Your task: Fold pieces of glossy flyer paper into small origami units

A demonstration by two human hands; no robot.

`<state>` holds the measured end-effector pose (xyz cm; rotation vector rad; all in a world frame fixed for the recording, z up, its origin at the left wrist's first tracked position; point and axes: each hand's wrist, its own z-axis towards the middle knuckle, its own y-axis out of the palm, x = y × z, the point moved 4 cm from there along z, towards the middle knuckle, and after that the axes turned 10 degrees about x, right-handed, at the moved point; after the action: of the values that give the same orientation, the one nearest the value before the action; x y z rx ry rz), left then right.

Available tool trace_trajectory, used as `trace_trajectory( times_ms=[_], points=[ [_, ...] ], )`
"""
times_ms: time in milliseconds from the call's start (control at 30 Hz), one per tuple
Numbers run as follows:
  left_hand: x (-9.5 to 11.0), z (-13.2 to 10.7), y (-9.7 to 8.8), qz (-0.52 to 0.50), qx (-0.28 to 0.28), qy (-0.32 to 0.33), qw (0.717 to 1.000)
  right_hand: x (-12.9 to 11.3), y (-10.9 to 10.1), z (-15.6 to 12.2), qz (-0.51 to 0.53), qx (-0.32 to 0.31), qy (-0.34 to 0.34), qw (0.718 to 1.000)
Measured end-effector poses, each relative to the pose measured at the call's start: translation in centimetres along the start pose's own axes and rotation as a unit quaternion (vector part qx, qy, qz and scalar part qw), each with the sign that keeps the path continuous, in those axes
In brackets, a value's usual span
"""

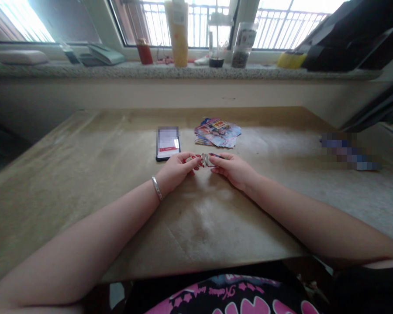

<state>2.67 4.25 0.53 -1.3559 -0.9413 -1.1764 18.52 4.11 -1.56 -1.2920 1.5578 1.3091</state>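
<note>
Between my two hands, over the middle of the table, is a small crumpled piece of red, white and dark printed paper or wrapper (pixel 204 160); its exact kind is not clear. My left hand (pixel 180 168) pinches its left end between thumb and fingers. At the right end, the thumb and fingers of my right hand (pixel 232 169) are closed on it as well. Just beyond my left hand lies a phone (pixel 168 144) with its screen lit and partly blurred. A fanned pile of colourful printed leaflets or packets (pixel 218 132) rests behind my right hand.
The table (pixel 144 235) has a tan cover. A blurred bluish item (pixel 349 151) lies at its right side. On the granite window sill (pixel 111 72) stand a tall yellow container (pixel 178 35), a red jar (pixel 144 52), clear containers (pixel 244 46) and a black object (pixel 347 39).
</note>
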Motion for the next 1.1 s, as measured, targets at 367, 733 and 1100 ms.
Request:
trace_trajectory(
  times_ms=[367, 733, 1100],
  points=[
    [-0.30, 0.14, 0.05, -0.023, 0.005, -0.006, 1.000, 0.02, 0.13, 0.07, 0.013, -0.001, 0.006, 1.000],
    [-0.43, 0.22, 0.16, -0.066, -0.021, -0.020, 0.997, -0.15, -0.01, 0.07, 0.020, -0.031, 0.019, 0.999],
    [-0.32, 0.19, 0.14, -0.093, -0.032, -0.023, 0.995, -0.28, -0.19, 0.12, 0.027, -0.058, 0.020, 0.998]
  ],
)
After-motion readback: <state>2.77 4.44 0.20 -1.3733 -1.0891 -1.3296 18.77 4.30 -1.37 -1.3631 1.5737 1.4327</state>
